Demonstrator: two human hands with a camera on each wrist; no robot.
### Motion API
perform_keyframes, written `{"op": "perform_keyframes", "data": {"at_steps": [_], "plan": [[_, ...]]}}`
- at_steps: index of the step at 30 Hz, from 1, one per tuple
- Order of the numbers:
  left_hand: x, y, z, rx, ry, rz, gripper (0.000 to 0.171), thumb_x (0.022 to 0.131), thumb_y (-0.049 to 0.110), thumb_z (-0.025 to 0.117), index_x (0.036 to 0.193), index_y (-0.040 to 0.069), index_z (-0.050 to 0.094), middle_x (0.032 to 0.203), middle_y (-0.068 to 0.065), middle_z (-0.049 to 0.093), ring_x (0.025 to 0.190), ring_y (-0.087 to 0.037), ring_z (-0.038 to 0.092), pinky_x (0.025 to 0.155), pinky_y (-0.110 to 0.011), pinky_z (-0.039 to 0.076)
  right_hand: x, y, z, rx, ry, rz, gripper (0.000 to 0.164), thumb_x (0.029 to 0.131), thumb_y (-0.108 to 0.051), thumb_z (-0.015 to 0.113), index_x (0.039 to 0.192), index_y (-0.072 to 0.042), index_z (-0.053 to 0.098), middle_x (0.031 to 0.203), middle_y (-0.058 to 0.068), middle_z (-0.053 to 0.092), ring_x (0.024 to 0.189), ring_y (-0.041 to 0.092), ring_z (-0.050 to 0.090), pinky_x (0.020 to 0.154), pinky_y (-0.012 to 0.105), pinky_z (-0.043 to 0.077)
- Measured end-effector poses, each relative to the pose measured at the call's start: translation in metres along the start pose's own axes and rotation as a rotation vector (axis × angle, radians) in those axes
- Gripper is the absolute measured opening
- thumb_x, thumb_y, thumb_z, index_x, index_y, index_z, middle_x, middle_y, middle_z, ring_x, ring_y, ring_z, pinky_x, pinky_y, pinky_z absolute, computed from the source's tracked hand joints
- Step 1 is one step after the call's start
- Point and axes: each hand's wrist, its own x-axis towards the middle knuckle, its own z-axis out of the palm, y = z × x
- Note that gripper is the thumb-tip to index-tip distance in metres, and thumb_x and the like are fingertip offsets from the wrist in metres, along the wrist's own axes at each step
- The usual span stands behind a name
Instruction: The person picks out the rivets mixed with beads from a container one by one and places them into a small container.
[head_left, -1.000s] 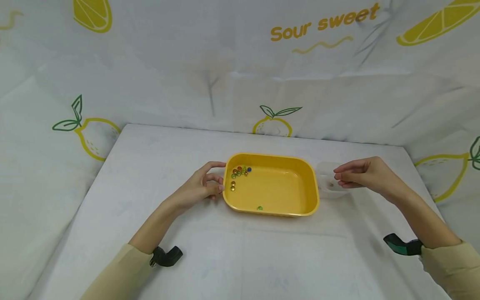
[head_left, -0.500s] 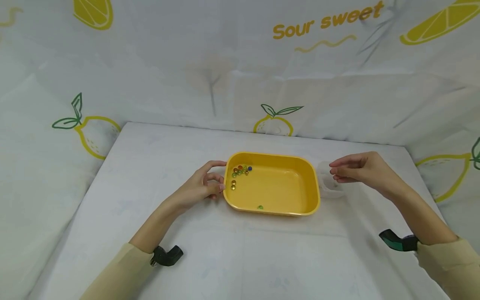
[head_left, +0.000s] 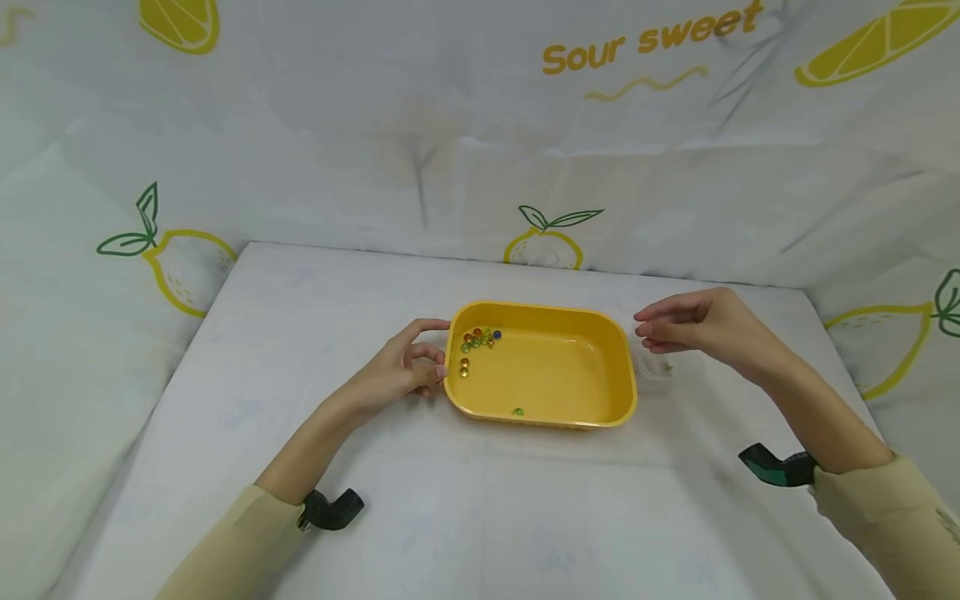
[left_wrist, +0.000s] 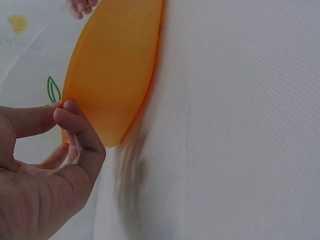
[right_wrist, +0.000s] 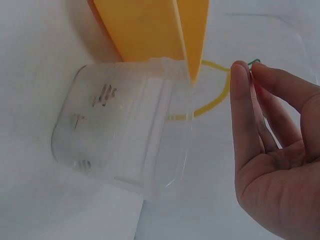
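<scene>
around the middle of the white table (head_left: 480, 508), taking twelve o'clock as its far edge in the head view, sat the yellow tray (head_left: 551, 371). only a narrow strip of tabletop ran between its rim and the twelve o'clock edge; much more room opened toward six, and a good stretch toward nine, where the left forearm (head_left: 303, 458) crossed. at three o'clock a clear tub (right_wrist: 120, 125) stood just beside the tray; whether the two touched was hard to tell.

the left hand (head_left: 393, 371) gripped the tray's nine o'clock end, bent fingers and thumb at the rim. the right hand (head_left: 705, 329) was raised off the two o'clock corner, above the tub's mouth, fingers pointing toward nine and tips brought together with the thumb; i could not tell whether anything was pinched between them.

the head view alone showed the beads (head_left: 476, 342) inside the tray: a cluster at ten, two amber ones at nine, a green one by the six o'clock wall. the right wrist view gave the tub's full depth, with small dark shapes (right_wrist: 104, 95) showing through its side.
</scene>
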Motion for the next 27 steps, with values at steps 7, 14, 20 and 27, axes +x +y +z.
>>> {"op": "perform_keyframes", "data": {"at_steps": [7,14,20,27], "plan": [[0.000,0.001,0.001,-0.002,-0.003,-0.006,0.069,0.102,0.006,0.066,0.162,0.021,0.037,0.115,-0.010,0.062,0.085,-0.027,0.061,0.075,-0.027,0.057,0.008,-0.014,0.009,0.014,0.005,-0.020,0.035,0.104,-0.018,0.074,0.132,0.003,0.072,0.115,0.011,0.083,0.093,0.012,0.083,0.083,0.029,0.067],[0.000,0.002,0.001,-0.004,-0.002,-0.008,0.069,0.102,0.005,0.066,0.163,0.021,0.037,0.115,-0.010,0.063,0.086,-0.028,0.062,0.075,-0.027,0.058,0.017,-0.025,0.017,0.037,0.005,-0.050,0.034,0.103,-0.015,0.075,0.130,0.004,0.073,0.115,0.014,0.082,0.093,0.014,0.083,0.083,0.033,0.067],[0.000,0.002,0.001,-0.011,-0.006,-0.009,0.069,0.102,0.005,0.066,0.163,0.021,0.037,0.114,-0.009,0.062,0.086,-0.028,0.062,0.075,-0.027,0.058,0.023,-0.034,0.023,0.056,-0.011,-0.042,0.036,0.100,-0.021,0.079,0.129,0.001,0.075,0.110,0.010,0.084,0.094,0.018,0.083,0.084,0.033,0.067],[0.000,0.001,0.000,-0.015,-0.006,-0.009,0.069,0.103,0.005,0.066,0.163,0.021,0.037,0.115,-0.009,0.062,0.086,-0.027,0.061,0.075,-0.027,0.058,0.031,-0.045,0.029,0.066,-0.037,-0.057,0.035,0.099,-0.022,0.081,0.126,-0.001,0.077,0.107,0.007,0.084,0.093,0.014,0.083,0.085,0.035,0.068]]}}
